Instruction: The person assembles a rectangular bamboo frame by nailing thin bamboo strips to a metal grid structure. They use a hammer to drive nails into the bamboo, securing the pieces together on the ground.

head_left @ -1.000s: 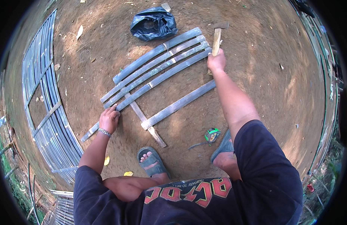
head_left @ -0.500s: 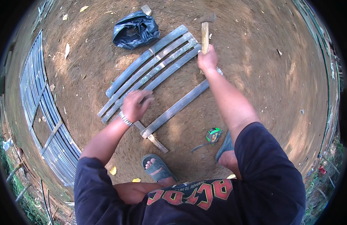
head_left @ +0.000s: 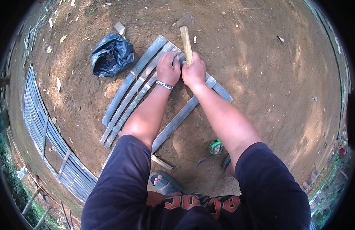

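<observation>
In my right hand [head_left: 194,71] is a hammer [head_left: 186,40], its wooden handle gripped low and its metal head pointing away from me. My left hand [head_left: 168,71], with a bracelet at the wrist, is closed over the far ends of the wooden slats [head_left: 133,74], right beside my right hand. What its fingers pinch is hidden. Several grey slats lie side by side across two crosspieces; the far crosspiece [head_left: 222,92] sticks out to the right and the near crosspiece [head_left: 161,162] shows by my foot. A separate slat [head_left: 176,120] spans both, apart from the others.
A black plastic bag [head_left: 112,55] sits on the dirt at far left, with a small wood block [head_left: 120,28] beyond it. A finished-looking slatted panel [head_left: 51,134] lies left. A green tape measure [head_left: 215,147] rests near my sandalled feet.
My left hand has moved away from me, from the near part of the slats to their far ends. My right hand has brought the hammer leftward beside it. The far crosspiece now shows past the separate slat.
</observation>
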{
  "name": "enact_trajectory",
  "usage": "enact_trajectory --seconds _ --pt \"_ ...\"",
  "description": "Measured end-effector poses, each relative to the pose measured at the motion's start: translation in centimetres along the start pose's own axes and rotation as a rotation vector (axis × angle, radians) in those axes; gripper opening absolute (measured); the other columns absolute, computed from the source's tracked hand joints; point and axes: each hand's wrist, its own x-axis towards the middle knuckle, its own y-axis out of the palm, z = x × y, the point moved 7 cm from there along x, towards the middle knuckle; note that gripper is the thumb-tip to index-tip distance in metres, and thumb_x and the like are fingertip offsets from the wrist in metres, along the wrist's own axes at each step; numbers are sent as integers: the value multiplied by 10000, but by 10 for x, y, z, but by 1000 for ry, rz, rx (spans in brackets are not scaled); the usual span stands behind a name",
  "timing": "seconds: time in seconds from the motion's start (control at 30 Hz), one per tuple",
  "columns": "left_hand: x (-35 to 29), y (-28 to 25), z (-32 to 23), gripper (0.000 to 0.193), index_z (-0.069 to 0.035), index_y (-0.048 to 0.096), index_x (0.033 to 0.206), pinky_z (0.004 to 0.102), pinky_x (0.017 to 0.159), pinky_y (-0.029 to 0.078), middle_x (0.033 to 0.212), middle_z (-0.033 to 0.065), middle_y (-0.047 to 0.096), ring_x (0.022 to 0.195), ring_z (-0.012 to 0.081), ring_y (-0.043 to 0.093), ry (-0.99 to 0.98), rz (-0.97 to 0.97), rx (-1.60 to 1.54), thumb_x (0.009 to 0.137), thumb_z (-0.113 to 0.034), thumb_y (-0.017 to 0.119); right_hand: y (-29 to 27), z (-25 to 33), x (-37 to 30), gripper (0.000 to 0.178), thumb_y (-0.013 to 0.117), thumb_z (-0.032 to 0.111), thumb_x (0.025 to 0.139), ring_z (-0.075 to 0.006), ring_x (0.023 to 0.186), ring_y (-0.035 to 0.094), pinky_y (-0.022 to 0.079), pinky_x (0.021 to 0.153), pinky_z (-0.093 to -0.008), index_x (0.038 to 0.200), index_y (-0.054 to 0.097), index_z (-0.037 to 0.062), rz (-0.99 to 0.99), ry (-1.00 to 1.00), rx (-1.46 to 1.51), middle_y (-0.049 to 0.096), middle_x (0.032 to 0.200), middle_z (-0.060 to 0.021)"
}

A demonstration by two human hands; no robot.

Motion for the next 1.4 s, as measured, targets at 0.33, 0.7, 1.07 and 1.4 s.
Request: enact_trajectory --seconds 0.33,0.7,1.07,1.4 --pt "-2 7 9 187 -32 729 1017 397 899 549 1032 140 740 993 322 699 34 111 55 841 9 678 -31 -45 -27 374 669 73 943 -216 936 685 542 850 -351 1294 566 -8 -30 151 889 687 1204 -166" --pt "0 15 10 89 -48 767 929 392 834 546 953 121 759 906 293 700 -25 115 -30 841 -41 756 -25 -97 -160 403 645 58 967 -151 1090 634 513 923 -307 1343 521 -19 126 389 1029 657 1289 -114" --pt "3 19 14 160 -41 786 1017 361 894 541 1010 131 751 966 286 715 -32 162 115 911 -153 742 -31 -76 -201 406 618 51 983 -134 1199 594 429 1076 -320 1372 516 -8 387 267 746 633 1357 -82" --pt "4 22 15 163 -36 779 975 391 915 521 1024 141 726 996 315 683 -29 189 204 916 -179 730 -32 -82 -222 406 639 105 975 -195 1157 653 472 1012 -335 1358 543 8 268 212 785 691 1277 -122"
